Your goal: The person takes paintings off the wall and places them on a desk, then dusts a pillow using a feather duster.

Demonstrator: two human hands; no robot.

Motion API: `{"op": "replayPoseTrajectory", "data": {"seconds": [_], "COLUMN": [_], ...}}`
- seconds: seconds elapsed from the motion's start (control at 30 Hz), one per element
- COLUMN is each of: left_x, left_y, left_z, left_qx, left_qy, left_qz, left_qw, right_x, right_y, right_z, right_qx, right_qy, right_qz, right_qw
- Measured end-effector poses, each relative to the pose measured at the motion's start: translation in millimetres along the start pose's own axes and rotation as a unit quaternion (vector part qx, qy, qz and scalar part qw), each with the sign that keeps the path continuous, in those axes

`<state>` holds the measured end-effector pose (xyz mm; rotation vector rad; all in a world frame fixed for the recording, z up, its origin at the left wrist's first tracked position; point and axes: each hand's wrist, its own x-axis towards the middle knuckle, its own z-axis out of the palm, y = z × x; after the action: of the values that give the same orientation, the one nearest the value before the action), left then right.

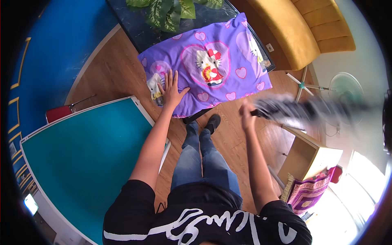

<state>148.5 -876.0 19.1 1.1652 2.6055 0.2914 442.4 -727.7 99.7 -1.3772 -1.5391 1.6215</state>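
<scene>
A purple pillow [163, 57] with hearts and a cartoon cat lies on a dark marble-look table [124, 18]. My left hand [173, 92] rests on the pillow's lower left part, fingers spread. To the right of the pillow, my right hand [247, 112] is closed round the dark handle of a duster-like object [302, 110]. Its grey and black strands are smeared by motion and stretch out to the right, so their exact shape cannot be made out.
Leafy plant [167, 14] on the table's back part; yellow sofa [286, 32] behind. A teal board [90, 155] stands at left, near a red chair [59, 113]. On the right are a fan [346, 92], a wooden cabinet [300, 153] and a purple patterned cloth [308, 196].
</scene>
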Motion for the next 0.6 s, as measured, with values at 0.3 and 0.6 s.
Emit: {"op": "replayPoseTrajectory", "data": {"seconds": [0.3, 0.6], "left_x": [-81, -86], "left_y": [-14, -22], "left_z": [2, 0], "left_qx": [-0.028, -0.094], "left_qy": [0.057, 0.078], "left_qz": [-0.089, -0.077], "left_qw": [0.994, 0.99], "right_x": [-96, 5], "right_y": [89, -165], "right_z": [3, -17], "right_qx": [0.036, 0.274], "right_qy": [-0.022, -0.044], "right_qz": [0.295, -0.132], "right_qw": [0.955, 0.952]}}
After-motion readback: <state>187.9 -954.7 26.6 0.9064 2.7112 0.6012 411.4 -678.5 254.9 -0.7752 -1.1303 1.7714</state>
